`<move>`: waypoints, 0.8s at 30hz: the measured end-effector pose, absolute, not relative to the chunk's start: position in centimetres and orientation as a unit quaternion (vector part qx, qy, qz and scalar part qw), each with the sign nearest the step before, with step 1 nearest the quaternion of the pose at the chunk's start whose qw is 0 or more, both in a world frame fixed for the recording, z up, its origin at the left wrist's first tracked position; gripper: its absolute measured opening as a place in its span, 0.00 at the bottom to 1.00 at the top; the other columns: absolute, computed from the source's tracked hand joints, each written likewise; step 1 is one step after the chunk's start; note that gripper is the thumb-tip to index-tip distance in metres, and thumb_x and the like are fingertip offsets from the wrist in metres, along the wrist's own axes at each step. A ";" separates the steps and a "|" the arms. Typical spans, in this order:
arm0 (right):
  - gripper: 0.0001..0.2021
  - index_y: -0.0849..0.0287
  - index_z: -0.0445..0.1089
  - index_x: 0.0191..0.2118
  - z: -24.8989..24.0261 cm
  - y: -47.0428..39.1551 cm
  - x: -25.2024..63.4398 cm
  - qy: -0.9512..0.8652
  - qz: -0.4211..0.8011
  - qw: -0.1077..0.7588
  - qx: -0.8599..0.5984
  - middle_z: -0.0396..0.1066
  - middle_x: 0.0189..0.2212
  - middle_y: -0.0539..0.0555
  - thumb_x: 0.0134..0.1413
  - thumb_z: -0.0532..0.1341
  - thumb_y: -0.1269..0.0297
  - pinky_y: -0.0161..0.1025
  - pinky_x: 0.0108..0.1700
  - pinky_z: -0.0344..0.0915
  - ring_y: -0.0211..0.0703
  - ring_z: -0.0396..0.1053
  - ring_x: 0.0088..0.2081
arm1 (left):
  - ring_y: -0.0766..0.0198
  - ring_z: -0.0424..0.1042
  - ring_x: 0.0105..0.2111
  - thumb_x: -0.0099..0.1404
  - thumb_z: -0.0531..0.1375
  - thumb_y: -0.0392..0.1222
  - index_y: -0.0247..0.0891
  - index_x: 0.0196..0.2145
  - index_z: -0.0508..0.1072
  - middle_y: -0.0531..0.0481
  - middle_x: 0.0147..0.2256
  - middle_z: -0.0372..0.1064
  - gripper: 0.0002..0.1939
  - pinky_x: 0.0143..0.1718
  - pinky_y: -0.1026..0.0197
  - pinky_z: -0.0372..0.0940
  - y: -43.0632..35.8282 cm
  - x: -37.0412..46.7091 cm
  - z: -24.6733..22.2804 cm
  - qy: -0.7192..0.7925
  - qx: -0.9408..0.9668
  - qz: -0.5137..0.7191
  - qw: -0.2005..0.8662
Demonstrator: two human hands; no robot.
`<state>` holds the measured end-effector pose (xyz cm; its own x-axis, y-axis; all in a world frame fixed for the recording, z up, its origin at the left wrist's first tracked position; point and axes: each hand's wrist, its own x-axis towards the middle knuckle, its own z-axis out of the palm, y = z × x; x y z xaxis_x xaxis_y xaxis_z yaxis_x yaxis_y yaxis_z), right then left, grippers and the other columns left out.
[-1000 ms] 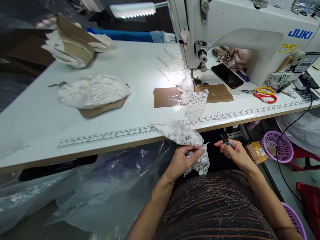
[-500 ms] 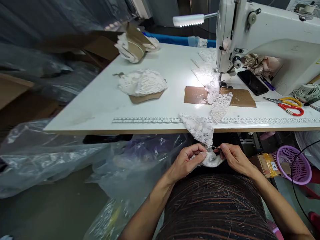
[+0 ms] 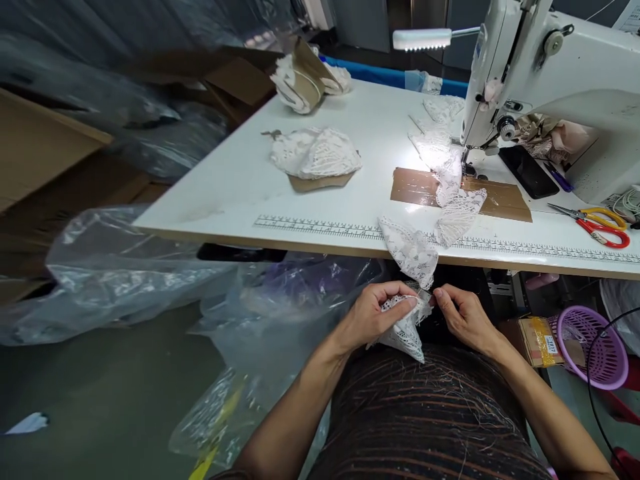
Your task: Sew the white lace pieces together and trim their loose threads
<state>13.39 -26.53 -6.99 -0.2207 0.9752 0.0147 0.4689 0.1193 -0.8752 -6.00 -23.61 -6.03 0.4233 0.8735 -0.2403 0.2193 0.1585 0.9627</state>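
My left hand [image 3: 383, 312] is closed on a piece of white lace [image 3: 407, 337], pinched between thumb and fingers, its pointed end hanging over my lap. Just to the right, my right hand [image 3: 463, 312] is closed at the lace's edge. A thin dark tool shows only slightly at its fingertips, mostly hidden. From my hands a chain of white lace pieces [image 3: 410, 250] runs up over the table edge. It continues across brown tape to the needle area of a white sewing machine [image 3: 493, 80].
On the white table [image 3: 215, 180] lie a lace stack [image 3: 315, 153], a rolled lace bundle [image 3: 303, 83], a phone [image 3: 527, 172] and red-and-yellow scissors [image 3: 600, 223]. A printed ruler [image 3: 320, 229] follows the front edge. Plastic sheeting [image 3: 240, 320] hangs left; a purple basket [image 3: 595, 347] stands right.
The view has turned, so the table appears tilted and shifted right. The lace in my left hand now hangs down in a point, and the tool at my right fingertips shows less.
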 end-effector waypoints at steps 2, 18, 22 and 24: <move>0.21 0.56 0.59 0.25 -7.0 -26.7 13.4 -0.680 0.395 0.315 -0.532 0.58 0.21 0.46 0.66 0.46 0.50 0.35 0.28 0.51 0.36 0.55 0.24 | 0.70 0.58 0.21 0.55 0.62 0.53 0.33 0.29 0.75 0.54 0.21 0.64 0.17 0.24 0.68 0.54 -23.6 -6.0 -6.0 0.458 0.590 0.271 0.607; 0.22 0.55 0.56 0.24 -7.4 -26.6 12.9 -0.692 0.378 0.326 -0.521 0.56 0.20 0.46 0.66 0.47 0.49 0.35 0.27 0.49 0.36 0.54 0.23 | 0.71 0.57 0.21 0.55 0.63 0.52 0.33 0.26 0.73 0.56 0.20 0.62 0.16 0.24 0.68 0.54 -23.1 -5.9 -6.4 0.436 0.586 0.277 0.624; 0.22 0.55 0.58 0.24 -7.9 -26.6 12.7 -0.673 0.384 0.334 -0.537 0.53 0.19 0.45 0.66 0.48 0.47 0.35 0.26 0.48 0.35 0.50 0.22 | 0.71 0.57 0.22 0.55 0.64 0.52 0.33 0.26 0.73 0.56 0.21 0.63 0.16 0.23 0.69 0.53 -23.2 -5.9 -6.4 0.429 0.577 0.279 0.636; 0.21 0.56 0.62 0.28 -8.2 -26.8 12.5 -0.649 0.407 0.358 -0.534 0.56 0.22 0.46 0.65 0.49 0.47 0.34 0.27 0.50 0.36 0.53 0.24 | 0.71 0.58 0.22 0.55 0.65 0.53 0.33 0.26 0.73 0.55 0.21 0.63 0.17 0.23 0.69 0.53 -23.2 -5.9 -6.5 0.427 0.568 0.281 0.645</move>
